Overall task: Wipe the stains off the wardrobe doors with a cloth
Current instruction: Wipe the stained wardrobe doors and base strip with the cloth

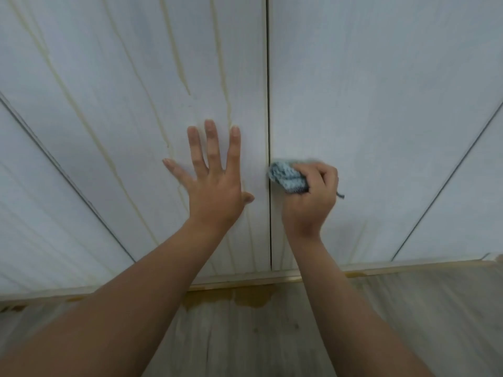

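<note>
Two white wardrobe doors meet at a dark vertical gap. The left door (122, 77) carries several long yellowish drip stains (174, 50) that run down its face. The right door (381, 91) looks mostly plain, with faint streaks low down. My left hand (212, 180) lies flat on the left door, fingers spread, holding nothing. My right hand (310, 197) is closed around a crumpled blue-grey cloth (285, 176), which is pressed on the right door just beside the gap.
Further wardrobe doors (40, 213) flank the pair on both sides. Below the doors runs a pale baseboard (408, 269). A yellow-brown puddle (245, 297) lies on the light wood floor (272, 344) under the gap.
</note>
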`<move>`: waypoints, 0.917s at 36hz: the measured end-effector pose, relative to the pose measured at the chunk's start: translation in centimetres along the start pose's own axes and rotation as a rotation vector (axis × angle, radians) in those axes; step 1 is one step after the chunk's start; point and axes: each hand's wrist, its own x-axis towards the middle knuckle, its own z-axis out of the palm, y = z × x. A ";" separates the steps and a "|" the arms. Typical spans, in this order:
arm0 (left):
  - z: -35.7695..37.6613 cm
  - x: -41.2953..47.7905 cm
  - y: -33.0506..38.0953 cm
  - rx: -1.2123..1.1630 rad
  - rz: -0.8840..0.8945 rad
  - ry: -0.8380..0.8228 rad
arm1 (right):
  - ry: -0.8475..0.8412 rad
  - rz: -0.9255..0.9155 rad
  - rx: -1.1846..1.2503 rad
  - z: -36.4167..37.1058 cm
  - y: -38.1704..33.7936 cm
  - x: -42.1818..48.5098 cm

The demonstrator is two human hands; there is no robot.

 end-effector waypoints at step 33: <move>6.9 -3.9 -1.0 0.099 0.164 0.004 | 0.291 0.942 -0.022 -13.2 17.8 0.8</move>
